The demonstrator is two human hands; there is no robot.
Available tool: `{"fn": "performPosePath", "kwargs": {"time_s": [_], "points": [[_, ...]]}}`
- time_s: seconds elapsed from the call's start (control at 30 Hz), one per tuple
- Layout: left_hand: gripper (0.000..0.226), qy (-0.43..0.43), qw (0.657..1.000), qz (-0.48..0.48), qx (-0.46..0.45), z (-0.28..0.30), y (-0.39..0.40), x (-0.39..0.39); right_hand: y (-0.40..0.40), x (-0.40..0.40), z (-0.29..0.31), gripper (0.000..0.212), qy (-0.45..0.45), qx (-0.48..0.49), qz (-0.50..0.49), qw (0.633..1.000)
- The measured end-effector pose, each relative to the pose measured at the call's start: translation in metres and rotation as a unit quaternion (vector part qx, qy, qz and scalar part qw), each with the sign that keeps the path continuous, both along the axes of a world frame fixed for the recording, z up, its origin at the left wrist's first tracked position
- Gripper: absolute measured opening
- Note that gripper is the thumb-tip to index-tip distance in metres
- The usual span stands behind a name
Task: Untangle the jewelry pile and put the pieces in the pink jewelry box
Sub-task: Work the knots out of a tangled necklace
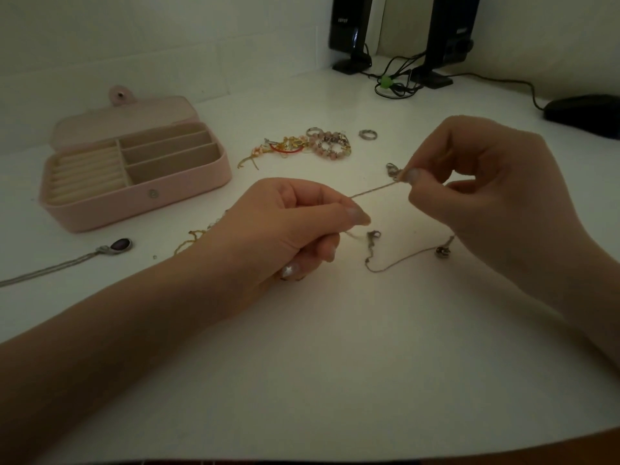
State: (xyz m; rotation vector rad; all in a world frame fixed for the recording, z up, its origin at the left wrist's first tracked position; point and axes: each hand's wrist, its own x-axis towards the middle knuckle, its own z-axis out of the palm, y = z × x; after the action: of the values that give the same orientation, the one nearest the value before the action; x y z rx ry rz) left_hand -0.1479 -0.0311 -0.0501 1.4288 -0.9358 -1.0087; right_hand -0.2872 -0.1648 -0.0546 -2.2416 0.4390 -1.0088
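A thin chain (372, 190) is stretched taut between my two hands above the white desk. My left hand (285, 219) pinches its lower end; my right hand (486, 182) pinches the upper end near a clasp (392, 169). More of the chain (399, 261) trails on the desk below, with a small charm (443, 252). The pink jewelry box (141, 203) stands open at the left, its compartments empty. A tangled pile of beaded bracelets and gold pieces (308, 146) lies behind my hands, with a silver ring (368, 134) beside it.
A silver necklace with a dark oval pendant (119, 246) lies at the left front. A gold chain (191, 238) shows behind my left wrist. Two black speakers (352, 31) with cables stand at the back right, and a black mouse (583, 112) is at the far right.
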Motion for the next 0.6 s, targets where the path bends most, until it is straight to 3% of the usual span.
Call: {"fn": "performPosePath", "kwargs": {"time_s": [0.1,0.2,0.47,0.6], "points": [[0.022,-0.002,1.000,0.000,-0.001,-0.001,0.000,0.000,-0.003,-0.001,0.002,0.003,-0.003,0.025,0.000,1.000],[0.007,0.006,1.000,0.006,-0.013,-0.001,-0.001,0.000,-0.002,0.000,0.000,0.004,0.023,0.032,0.025,0.999],[0.012,0.027,0.996,-0.032,-0.080,0.005,0.002,0.000,0.010,0.011,-0.010,0.018,0.138,0.021,0.158,0.977],[0.011,0.040,0.996,-0.014,-0.081,0.006,0.001,0.002,0.009,0.013,-0.009,0.008,0.126,0.098,0.185,0.970]]}}
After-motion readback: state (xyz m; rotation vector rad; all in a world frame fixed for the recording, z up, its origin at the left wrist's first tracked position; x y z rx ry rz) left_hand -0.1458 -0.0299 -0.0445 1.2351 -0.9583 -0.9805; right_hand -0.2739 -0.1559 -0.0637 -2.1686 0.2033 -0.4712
